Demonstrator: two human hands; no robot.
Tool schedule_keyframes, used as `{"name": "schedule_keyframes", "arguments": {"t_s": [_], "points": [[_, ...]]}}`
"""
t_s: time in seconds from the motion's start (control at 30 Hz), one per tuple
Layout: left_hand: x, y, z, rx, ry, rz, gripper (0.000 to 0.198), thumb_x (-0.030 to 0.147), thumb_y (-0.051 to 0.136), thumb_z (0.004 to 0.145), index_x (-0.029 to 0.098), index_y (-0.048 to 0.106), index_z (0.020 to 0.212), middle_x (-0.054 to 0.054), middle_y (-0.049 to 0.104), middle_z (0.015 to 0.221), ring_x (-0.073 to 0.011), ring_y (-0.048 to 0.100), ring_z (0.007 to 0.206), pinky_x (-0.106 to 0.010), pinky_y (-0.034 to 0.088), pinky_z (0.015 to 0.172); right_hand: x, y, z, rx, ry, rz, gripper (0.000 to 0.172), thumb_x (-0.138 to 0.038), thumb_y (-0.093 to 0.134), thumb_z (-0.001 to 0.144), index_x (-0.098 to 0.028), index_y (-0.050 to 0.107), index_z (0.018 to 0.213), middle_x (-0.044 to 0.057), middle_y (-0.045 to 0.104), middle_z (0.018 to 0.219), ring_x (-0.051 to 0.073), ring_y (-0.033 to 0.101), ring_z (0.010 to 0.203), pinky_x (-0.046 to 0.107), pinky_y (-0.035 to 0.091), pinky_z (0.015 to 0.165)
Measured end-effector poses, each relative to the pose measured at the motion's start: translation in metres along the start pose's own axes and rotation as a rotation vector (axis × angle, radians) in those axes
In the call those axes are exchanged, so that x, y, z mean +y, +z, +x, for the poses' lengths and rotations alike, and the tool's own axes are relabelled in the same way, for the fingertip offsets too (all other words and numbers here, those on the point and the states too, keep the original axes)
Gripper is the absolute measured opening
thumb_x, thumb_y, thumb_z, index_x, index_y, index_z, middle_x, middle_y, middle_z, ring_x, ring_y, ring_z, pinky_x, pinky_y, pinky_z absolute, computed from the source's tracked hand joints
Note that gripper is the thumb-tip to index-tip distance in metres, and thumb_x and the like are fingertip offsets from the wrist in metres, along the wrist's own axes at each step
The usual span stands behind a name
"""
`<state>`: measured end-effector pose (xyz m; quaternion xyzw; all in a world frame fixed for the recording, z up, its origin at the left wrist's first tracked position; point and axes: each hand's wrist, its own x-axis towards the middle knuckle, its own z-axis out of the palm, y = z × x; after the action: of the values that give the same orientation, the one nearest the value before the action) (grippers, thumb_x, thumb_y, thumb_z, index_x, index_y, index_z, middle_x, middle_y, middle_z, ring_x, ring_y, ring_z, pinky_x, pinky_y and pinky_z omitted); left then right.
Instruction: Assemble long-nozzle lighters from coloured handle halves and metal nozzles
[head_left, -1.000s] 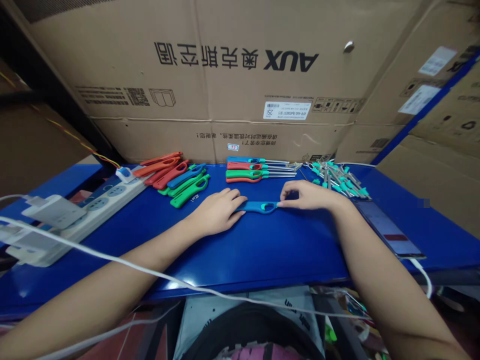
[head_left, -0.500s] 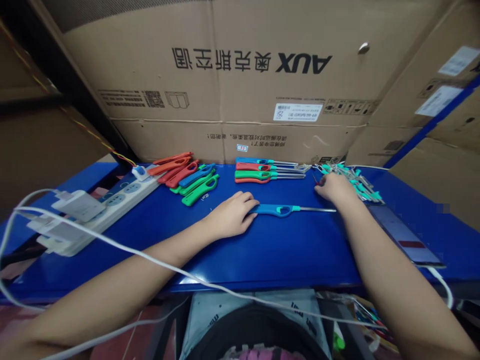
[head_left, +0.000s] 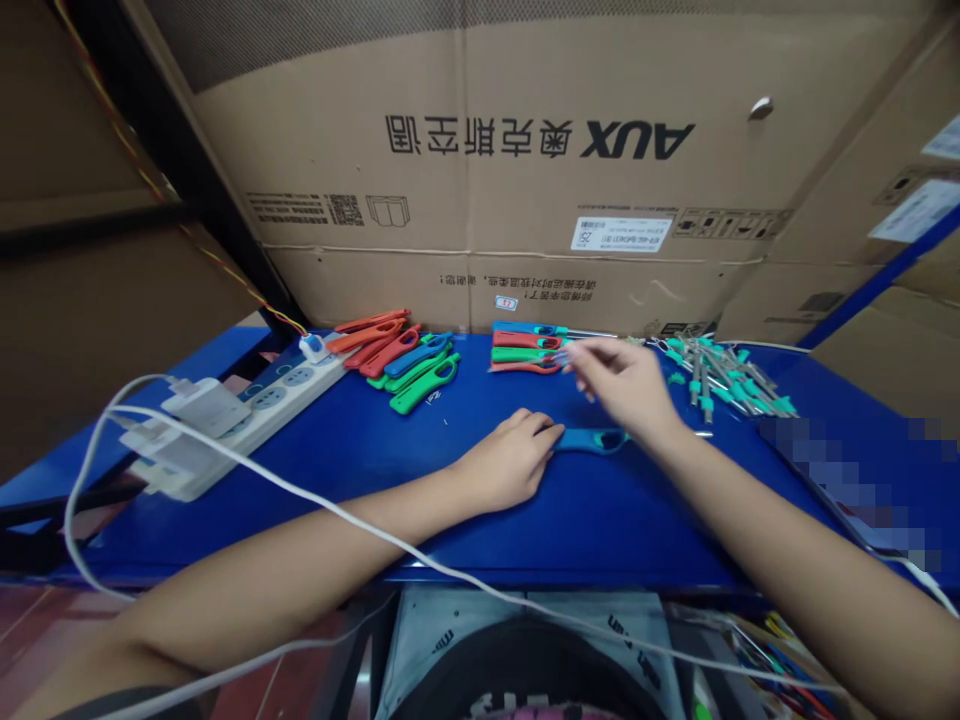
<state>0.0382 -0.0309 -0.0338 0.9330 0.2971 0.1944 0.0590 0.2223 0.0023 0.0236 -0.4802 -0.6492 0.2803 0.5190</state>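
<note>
My left hand [head_left: 517, 460] is closed on the end of a blue gas lighter [head_left: 589, 441] lying on the table, its metal tube partly hidden behind my right wrist. My right hand [head_left: 622, 385] is raised above that lighter, fingers pinched on a thin, pointed tool [head_left: 529, 364], smeared by motion, whose tip extends leftward. Behind it lies a row of lighters with blue, red [head_left: 517, 341], green and orange handles. Several loose metal tubes with turquoise fittings [head_left: 727, 375] are heaped to the right of my right hand.
Loose orange, red, blue and green handle shells [head_left: 424, 385] lie at left beside a white power strip [head_left: 289, 400] with plugged chargers. A white cable [head_left: 360, 530] crosses over my left forearm. A cardboard box [head_left: 480, 180] stands behind the table; a blurred-out flat device is at right.
My right hand has moved left from the heap of tubes, bringing the thin tool over the table. My left hand stays on the blue lighter. The camera view has shifted slightly.
</note>
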Motion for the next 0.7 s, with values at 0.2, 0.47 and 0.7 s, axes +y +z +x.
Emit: {"name": "schedule_keyframes", "arguments": {"t_s": [0.2,0.47,0.7], "points": [[-0.005,0.005,0.000,0.041,0.030,-0.065,0.030,0.020,0.053,0.095,0.014,0.061,0.123,-0.017,0.058,0.134,-0.0304,0.050,0.131,-0.048,0.044,0.111,0.009,0.048,-0.012,-0.332,-0.038,-0.033,0.034,-0.047,0.067,0.084,-0.016,0.077,0.092,0.007,0.077,0.088,0.021,0.069,0.078,0.031,0.054,0.070],[-0.010,0.006,0.001,0.045,0.047,-0.143,0.034,0.022,0.056,0.095,0.012,0.061,0.126,-0.018,0.059,0.134,-0.0305,0.050,0.132,-0.047,0.040,0.115,0.013,0.051,-0.012,-0.326,0.022,0.005,0.030,-0.045,0.071,0.081,-0.017,0.078,0.091,0.006,0.076,0.082,0.020,0.067,0.072,0.032,0.054,0.069],[-0.020,0.004,0.004,0.087,-0.021,-0.323,0.036,0.027,0.059,0.094,0.013,0.063,0.127,-0.015,0.066,0.119,-0.0258,0.061,0.113,-0.041,0.050,0.103,0.011,0.027,0.004,0.087,0.114,0.478,0.037,-0.053,0.078,0.073,-0.018,0.070,0.080,-0.004,0.058,0.060,0.004,0.040,0.042,0.018,0.030,0.037]]}}
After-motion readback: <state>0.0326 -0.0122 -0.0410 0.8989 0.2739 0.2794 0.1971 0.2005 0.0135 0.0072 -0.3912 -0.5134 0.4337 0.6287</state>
